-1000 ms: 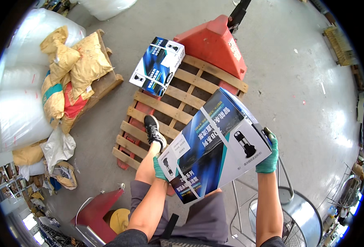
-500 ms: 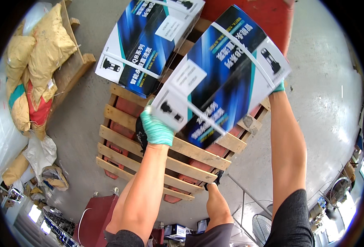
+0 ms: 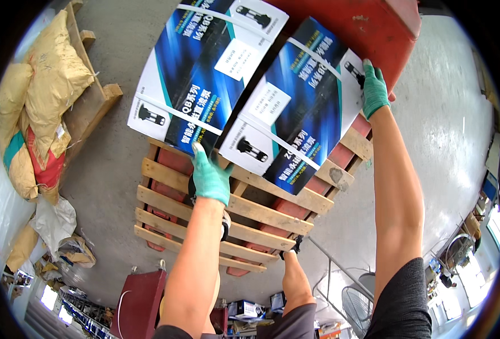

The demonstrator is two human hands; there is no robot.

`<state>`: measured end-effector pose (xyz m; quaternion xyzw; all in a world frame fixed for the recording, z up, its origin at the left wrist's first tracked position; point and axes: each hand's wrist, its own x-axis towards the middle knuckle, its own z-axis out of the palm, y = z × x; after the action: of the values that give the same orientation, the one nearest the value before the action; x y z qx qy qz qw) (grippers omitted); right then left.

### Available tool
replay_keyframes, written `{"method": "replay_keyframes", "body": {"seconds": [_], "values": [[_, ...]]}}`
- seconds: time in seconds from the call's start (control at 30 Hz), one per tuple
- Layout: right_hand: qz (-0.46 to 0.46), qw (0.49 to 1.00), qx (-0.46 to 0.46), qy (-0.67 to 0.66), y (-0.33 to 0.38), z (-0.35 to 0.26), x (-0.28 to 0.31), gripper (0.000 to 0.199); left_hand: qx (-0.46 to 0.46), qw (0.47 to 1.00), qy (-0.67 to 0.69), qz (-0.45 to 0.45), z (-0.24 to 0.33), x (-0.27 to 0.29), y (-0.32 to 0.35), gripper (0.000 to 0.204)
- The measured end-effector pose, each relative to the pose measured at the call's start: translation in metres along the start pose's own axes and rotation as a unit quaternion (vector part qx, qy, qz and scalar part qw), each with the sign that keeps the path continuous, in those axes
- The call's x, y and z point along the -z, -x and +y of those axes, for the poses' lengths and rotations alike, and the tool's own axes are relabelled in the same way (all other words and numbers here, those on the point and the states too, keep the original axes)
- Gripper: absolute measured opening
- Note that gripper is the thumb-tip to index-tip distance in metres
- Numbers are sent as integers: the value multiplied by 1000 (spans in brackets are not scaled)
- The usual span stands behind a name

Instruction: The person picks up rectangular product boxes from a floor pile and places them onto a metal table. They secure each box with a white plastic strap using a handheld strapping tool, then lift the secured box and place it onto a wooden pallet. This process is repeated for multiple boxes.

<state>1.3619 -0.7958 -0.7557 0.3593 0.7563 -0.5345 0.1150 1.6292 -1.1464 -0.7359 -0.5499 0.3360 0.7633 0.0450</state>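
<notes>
The upper edge crops a blue-and-white box (image 3: 202,68) and a red pallet jack (image 3: 382,42); a second box (image 3: 296,113) hides part of a wooden pallet (image 3: 264,211). Whether the left hand (image 3: 211,178) touches either box is hard to tell, and distant clutter (image 3: 77,308) is too small to identify.

Two gloved hands (image 3: 211,178), two large strapped boxes (image 3: 303,104), one pallet (image 3: 267,212) beneath them, one pallet jack (image 3: 374,35)

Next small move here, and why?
Probably a gentle sideways push by the right hand, easing the right box toward the left box: a dark gap shows between them, the right hand appears to rest against the right box's outer end, and the left hand is open near their front corners.
</notes>
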Motion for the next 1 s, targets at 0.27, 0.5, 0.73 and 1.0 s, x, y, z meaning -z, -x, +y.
{"method": "replay_keyframes", "body": {"seconds": [0.27, 0.5, 0.73, 1.0], "values": [[26, 990, 80, 111, 25, 7, -27, 61, 65, 995, 46, -59, -16, -26, 2, 84], [-6, 990, 69, 121, 16, 8, -21, 61, 28, 999, 4, 16, -14, -24, -4, 78], [-38, 961, 175, 211, 1, 12, -24, 56, 4, 997, -72, -2, -21, -6, -18, 78], [95, 949, 298, -31, 35, 29, -39, 57, 51, 992, -115, -22, -13, -3, -18, 82]]}}
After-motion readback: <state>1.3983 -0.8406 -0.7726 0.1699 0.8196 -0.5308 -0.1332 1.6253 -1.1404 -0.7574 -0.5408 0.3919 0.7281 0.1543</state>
